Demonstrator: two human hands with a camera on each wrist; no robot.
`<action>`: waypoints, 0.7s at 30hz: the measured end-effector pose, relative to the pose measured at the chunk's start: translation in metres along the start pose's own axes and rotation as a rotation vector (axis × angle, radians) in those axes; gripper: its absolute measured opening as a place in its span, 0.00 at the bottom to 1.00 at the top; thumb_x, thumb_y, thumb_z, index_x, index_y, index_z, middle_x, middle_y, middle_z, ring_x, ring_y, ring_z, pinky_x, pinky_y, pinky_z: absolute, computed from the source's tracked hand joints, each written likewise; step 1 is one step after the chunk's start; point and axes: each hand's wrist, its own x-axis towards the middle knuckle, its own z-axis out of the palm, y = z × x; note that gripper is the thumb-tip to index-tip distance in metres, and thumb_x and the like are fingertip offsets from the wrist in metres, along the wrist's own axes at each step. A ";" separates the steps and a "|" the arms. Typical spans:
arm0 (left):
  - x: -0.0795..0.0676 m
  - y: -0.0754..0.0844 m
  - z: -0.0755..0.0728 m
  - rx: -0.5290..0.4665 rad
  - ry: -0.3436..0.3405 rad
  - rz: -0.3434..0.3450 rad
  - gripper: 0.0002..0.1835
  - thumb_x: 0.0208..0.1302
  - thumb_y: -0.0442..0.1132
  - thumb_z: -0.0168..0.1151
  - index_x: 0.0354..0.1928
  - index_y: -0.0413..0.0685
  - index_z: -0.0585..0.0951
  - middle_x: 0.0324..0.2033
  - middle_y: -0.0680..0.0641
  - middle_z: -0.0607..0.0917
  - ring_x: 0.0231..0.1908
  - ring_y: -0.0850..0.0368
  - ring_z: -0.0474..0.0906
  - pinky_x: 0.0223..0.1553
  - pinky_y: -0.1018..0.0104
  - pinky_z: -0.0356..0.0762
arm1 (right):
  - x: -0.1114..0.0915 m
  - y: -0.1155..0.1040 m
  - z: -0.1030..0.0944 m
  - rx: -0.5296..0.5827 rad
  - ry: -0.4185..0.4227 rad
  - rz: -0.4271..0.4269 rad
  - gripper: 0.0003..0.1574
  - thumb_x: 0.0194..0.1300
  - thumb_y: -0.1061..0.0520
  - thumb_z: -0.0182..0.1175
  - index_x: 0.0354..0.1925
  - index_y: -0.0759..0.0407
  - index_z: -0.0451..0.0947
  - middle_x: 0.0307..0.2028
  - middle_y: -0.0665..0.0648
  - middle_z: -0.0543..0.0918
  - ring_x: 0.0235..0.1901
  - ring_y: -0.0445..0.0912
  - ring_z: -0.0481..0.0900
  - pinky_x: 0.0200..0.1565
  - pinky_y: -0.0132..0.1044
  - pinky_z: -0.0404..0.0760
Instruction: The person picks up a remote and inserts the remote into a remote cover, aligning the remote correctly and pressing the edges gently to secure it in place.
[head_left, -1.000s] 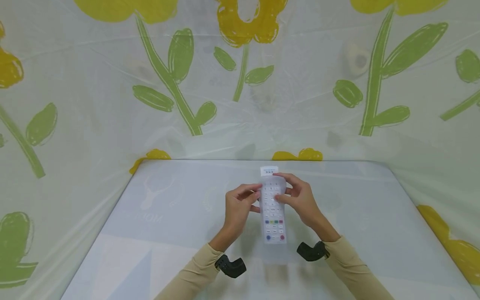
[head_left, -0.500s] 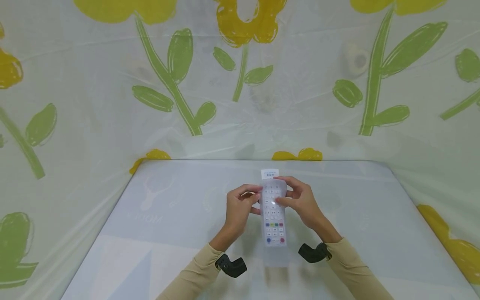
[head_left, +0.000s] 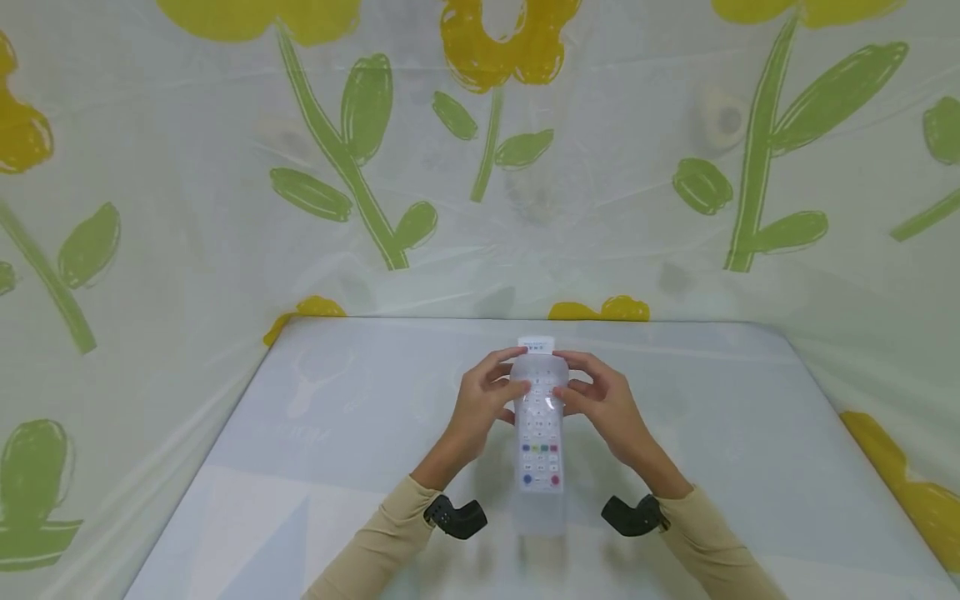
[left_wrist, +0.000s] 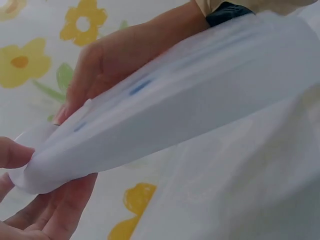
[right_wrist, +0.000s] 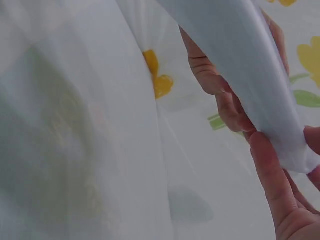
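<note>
A white remote control point(head_left: 540, 457) with colored buttons shows through a translucent cover point(head_left: 538, 518), held above the table. Its top end, bearing a white label point(head_left: 536, 344) with blue print, sticks out past the cover's upper rim. Below the remote, the cover's lower end hangs unfilled. On the left edge, my left hand point(head_left: 480, 398) grips the cover's upper part, thumb on the front. Opposite it, my right hand point(head_left: 606, 404) pinches the upper right edge. The left wrist view shows the cover's side point(left_wrist: 150, 130) close up; the right wrist view shows its pale underside point(right_wrist: 235, 60).
Beneath the hands lies a pale tabletop point(head_left: 705, 400) with faint printing. A white sheet point(head_left: 600, 192) with yellow flowers and green leaves hangs behind and along both sides. Each wrist carries a black camera mount, the left one point(head_left: 456, 518) included.
My left hand has shifted its hold: the thumb now presses on the cover's front and the index finger reaches its top edge. The remote and cover have moved slightly left.
</note>
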 end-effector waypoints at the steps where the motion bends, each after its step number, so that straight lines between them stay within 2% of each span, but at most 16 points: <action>1: 0.000 0.000 0.000 -0.011 0.004 0.001 0.22 0.63 0.37 0.60 0.60 0.55 0.74 0.49 0.44 0.78 0.41 0.51 0.80 0.27 0.61 0.82 | -0.001 -0.001 -0.001 -0.001 0.014 0.001 0.26 0.64 0.61 0.61 0.59 0.64 0.70 0.55 0.64 0.73 0.42 0.49 0.82 0.39 0.40 0.84; 6: 0.000 -0.001 0.000 -0.037 -0.002 0.009 0.21 0.64 0.38 0.59 0.60 0.54 0.75 0.51 0.44 0.77 0.43 0.49 0.78 0.29 0.59 0.83 | -0.004 -0.001 -0.004 -0.025 0.098 0.017 0.19 0.62 0.62 0.63 0.50 0.69 0.76 0.47 0.65 0.79 0.38 0.47 0.82 0.38 0.38 0.84; 10: -0.001 -0.002 -0.001 -0.039 -0.024 0.007 0.22 0.64 0.39 0.60 0.61 0.53 0.76 0.52 0.44 0.77 0.43 0.50 0.78 0.29 0.59 0.83 | -0.004 0.000 -0.002 -0.057 0.160 -0.042 0.12 0.61 0.64 0.63 0.43 0.69 0.80 0.42 0.63 0.81 0.38 0.47 0.81 0.38 0.36 0.84; 14: -0.002 -0.002 -0.002 -0.044 -0.040 0.010 0.22 0.64 0.38 0.59 0.61 0.50 0.75 0.51 0.43 0.77 0.42 0.50 0.79 0.28 0.59 0.83 | -0.005 -0.001 0.001 -0.145 0.198 -0.124 0.08 0.62 0.64 0.62 0.41 0.64 0.82 0.49 0.58 0.80 0.47 0.44 0.77 0.41 0.32 0.82; 16: -0.002 -0.002 -0.002 -0.043 -0.044 0.011 0.22 0.64 0.38 0.59 0.61 0.48 0.75 0.51 0.42 0.77 0.42 0.50 0.79 0.29 0.59 0.83 | -0.007 -0.009 0.004 -0.184 0.208 -0.137 0.08 0.61 0.65 0.62 0.40 0.64 0.83 0.54 0.56 0.79 0.50 0.44 0.76 0.43 0.31 0.81; 19: -0.002 -0.002 -0.003 -0.045 -0.046 0.010 0.22 0.64 0.38 0.59 0.61 0.48 0.75 0.51 0.42 0.77 0.42 0.50 0.78 0.29 0.59 0.83 | -0.007 -0.009 0.005 -0.179 0.198 -0.169 0.07 0.61 0.66 0.62 0.40 0.64 0.83 0.57 0.55 0.77 0.51 0.46 0.77 0.45 0.30 0.80; 21: -0.002 -0.002 -0.004 -0.048 -0.046 0.014 0.22 0.65 0.38 0.59 0.61 0.48 0.75 0.50 0.42 0.77 0.42 0.50 0.78 0.29 0.59 0.83 | -0.007 -0.014 0.007 -0.155 0.180 -0.179 0.07 0.61 0.69 0.61 0.39 0.67 0.82 0.57 0.59 0.77 0.52 0.51 0.77 0.47 0.31 0.79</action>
